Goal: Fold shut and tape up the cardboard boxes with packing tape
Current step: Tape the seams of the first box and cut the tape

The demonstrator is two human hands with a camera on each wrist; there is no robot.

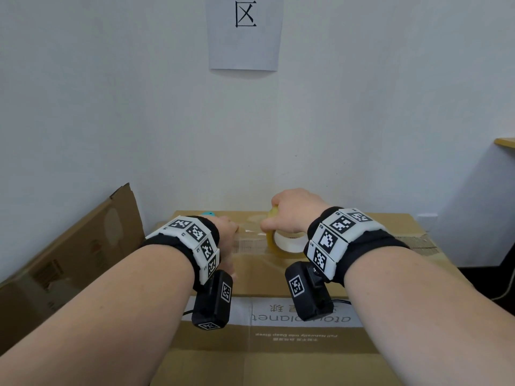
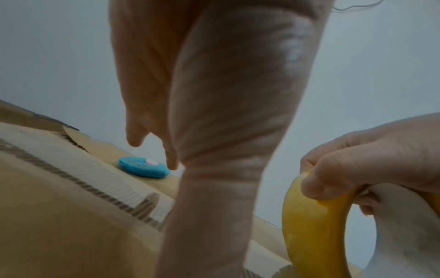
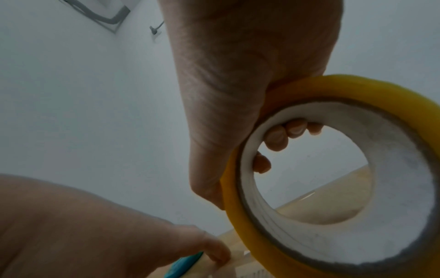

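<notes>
A closed cardboard box (image 1: 278,280) fills the space in front of me, with a printed white label near its front edge. A yellow packing tape roll (image 1: 281,243) stands on edge on the box top. My right hand (image 1: 289,213) grips the roll (image 3: 273,254) from above, fingers curled through its white core. A short clear tape strip (image 1: 248,232) runs left from the roll to my left hand (image 1: 228,232). In the left wrist view that hand's fingers (image 2: 171,161) and thumb reach straight down and press on the box top. Whether they pinch the strip is hidden.
A blue tape cutter (image 1: 207,213) lies at the far edge of the box top, just beyond my left hand (image 2: 214,112). Another cardboard box (image 1: 83,246) leans at the left. A white wall with a paper sign (image 1: 245,32) is close behind. A wooden shelf corner (image 1: 505,142) shows far right.
</notes>
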